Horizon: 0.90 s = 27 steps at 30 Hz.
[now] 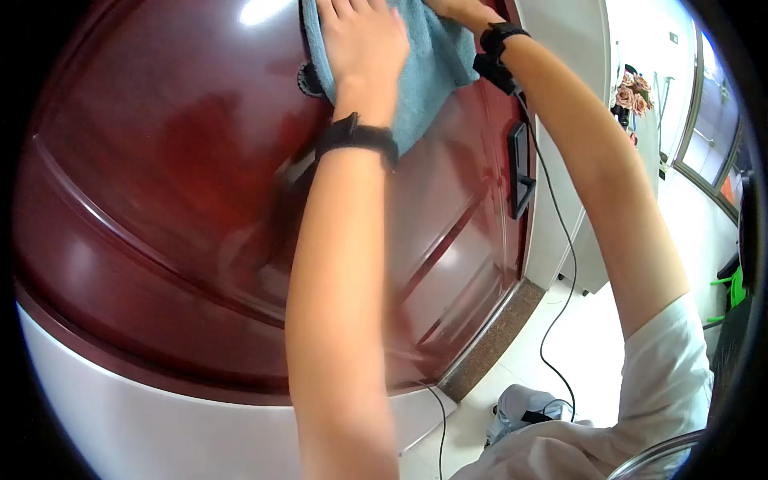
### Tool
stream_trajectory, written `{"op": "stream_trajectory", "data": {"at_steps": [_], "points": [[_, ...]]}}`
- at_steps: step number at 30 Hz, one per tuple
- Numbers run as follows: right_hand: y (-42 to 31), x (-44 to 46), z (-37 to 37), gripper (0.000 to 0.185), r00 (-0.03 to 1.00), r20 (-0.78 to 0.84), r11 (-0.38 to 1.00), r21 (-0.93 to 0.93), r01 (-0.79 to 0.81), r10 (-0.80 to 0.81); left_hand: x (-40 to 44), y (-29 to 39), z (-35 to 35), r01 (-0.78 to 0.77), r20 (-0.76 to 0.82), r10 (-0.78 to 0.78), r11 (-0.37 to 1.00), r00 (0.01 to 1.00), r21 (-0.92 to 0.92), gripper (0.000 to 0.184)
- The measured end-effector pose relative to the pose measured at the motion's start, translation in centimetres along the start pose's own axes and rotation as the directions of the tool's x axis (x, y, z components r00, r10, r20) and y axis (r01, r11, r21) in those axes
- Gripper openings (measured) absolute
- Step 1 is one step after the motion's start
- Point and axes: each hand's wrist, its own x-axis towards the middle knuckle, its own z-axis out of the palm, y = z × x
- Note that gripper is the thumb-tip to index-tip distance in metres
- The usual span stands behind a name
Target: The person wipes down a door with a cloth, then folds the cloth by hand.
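My left hand (364, 44) lies flat on a blue-grey cloth (432, 72) against a glossy dark red door (200, 184). Its fingers are stretched out, and their tips are cut off by the top edge. Beside the cloth's upper right part is my right hand (460, 10), mostly beyond the frame, so its fingers do not show. The cloth hangs down between and below both hands. Each wrist wears a black strap, and a small black box (496, 74) with a cable sits by the right one.
A black door handle (520, 172) juts out at the door's right side. A thin black cable (572, 256) runs down to my body. A stone threshold (492, 340) lies at the door's foot. Pink flowers (634, 94) and a green object (732, 290) stand farther right.
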Motion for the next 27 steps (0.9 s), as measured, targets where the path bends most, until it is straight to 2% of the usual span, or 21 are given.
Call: {"op": "stream_trajectory", "data": {"at_steps": [1, 3, 4, 5, 6, 7, 9, 10, 11, 12, 13, 15, 18, 21, 22, 25, 27], "points": [[-0.3, -0.8, 0.0, 0.052, 0.997, 0.025, 0.998, 0.016, -0.068, 0.067, 0.0, 0.4, 0.2, -0.008, -0.008, 0.008, 0.999, 1.0, 0.034, 0.067], [-4.2, -1.5, -2.1, 0.052, 0.946, 0.13, 0.935, 0.157, -0.317, 0.298, -0.7, 1.0, 1.2, -0.059, -0.034, 0.061, 0.997, 0.998, 0.056, 0.066], [-6.5, -1.8, -3.6, 0.053, 0.913, 0.165, 0.848, 0.338, -0.408, 0.374, -1.3, 1.2, 1.8, -0.103, -0.052, 0.106, 0.994, 0.993, 0.047, 0.066], [-2.0, -6.0, 1.2, 0.046, 0.987, -0.039, 0.988, -0.004, -0.157, 0.157, -1.8, 1.5, 2.3, -0.148, -0.073, 0.15, 0.988, 0.986, 0.039, 0.066], [-5.3, -6.8, -1.7, 0.046, 0.987, 0.002, 0.981, 0.109, -0.161, 0.162, -2.5, 1.8, 2.0, -0.191, -0.008, 0.191, 0.975, 0.982, -0.115, 0.063], [-6.4, -8.1, -2.0, 0.047, 0.982, 0.004, 0.978, 0.086, -0.19, 0.19, -3.4, 2.4, 2.4, -0.219, 0.008, 0.225, 0.955, 0.974, -0.2, 0.063], [-7.7, -11.0, -3.1, 0.047, 0.977, 0.108, 0.979, 0.06, -0.193, 0.186, -5.9, 3.5, 3.6, -0.256, 0.045, 0.291, 0.898, 0.956, -0.358, 0.064], [-8.7, -12.5, -3.9, 0.051, 0.969, 0.165, 0.97, 0.127, -0.205, 0.183, -7.1, 3.6, 3.2, -0.268, 0.067, 0.327, 0.86, 0.943, -0.434, 0.065], [-10.0, -14.2, -4.6, 0.058, 0.915, 0.309, 0.961, 0.015, -0.277, 0.259, -8.6, 3.9, 2.9, -0.274, 0.089, 0.366, 0.817, 0.926, -0.507, 0.067], [-12.6, -16.3, -5.6, 0.065, 0.858, 0.341, 0.89, 0.111, -0.442, 0.384, -11.2, 4.8, 4.2, -0.309, 0.071, 0.379, 0.836, 0.922, -0.454, 0.069], [-12.6, -17.9, -5.2, 0.07, 0.855, 0.416, 0.927, 0.069, -0.369, 0.309, -12.2, 3.7, 2.6, -0.244, 0.213, 0.417, 0.799, 0.884, -0.55, 0.069], [-15.3, -16.3, -7.3, 0.074, 0.741, 0.587, 0.931, -0.063, -0.36, 0.326, -13.4, 1.0, -0.1, -0.286, 0.215, 0.45, 0.801, 0.866, -0.525, 0.065], [-18.6, -11.7, -9.2, 0.078, 0.806, 0.579, 0.968, 0.109, -0.224, 0.121, -14.4, -3.3, -1.9, -0.322, 0.135, 0.451, 0.787, 0.882, -0.526, 0.054], [-21.7, -6.0, -8.9, 0.081, 0.889, 0.445, 0.991, 0.116, 0.064, -0.11, -13.8, -8.3, -5.2, -0.346, 0.161, 0.416, 0.875, 0.895, -0.339, 0.045], [-23.1, -3.9, -8.5, 0.08, 0.914, 0.371, 0.985, 0.104, 0.134, -0.164, -14.0, -10.3, -5.5, -0.404, 0.102, 0.431, 0.89, 0.896, -0.209, 0.044], [-26.0, 1.9, -5.7, 0.079, 0.94, 0.304, 0.983, 0.145, 0.117, -0.156, -12.8, -17.5, -8.8, -0.293, 0.102, 0.314, 0.94, 0.944, -0.174, 0.045], [-28.2, 6.0, -3.8, 0.073, 0.953, 0.274, 0.985, 0.149, 0.088, -0.127, -12.6, -22.2, -11.0, -0.212, 0.113, 0.214, 0.977, 0.97, -0.036, 0.057]]}}
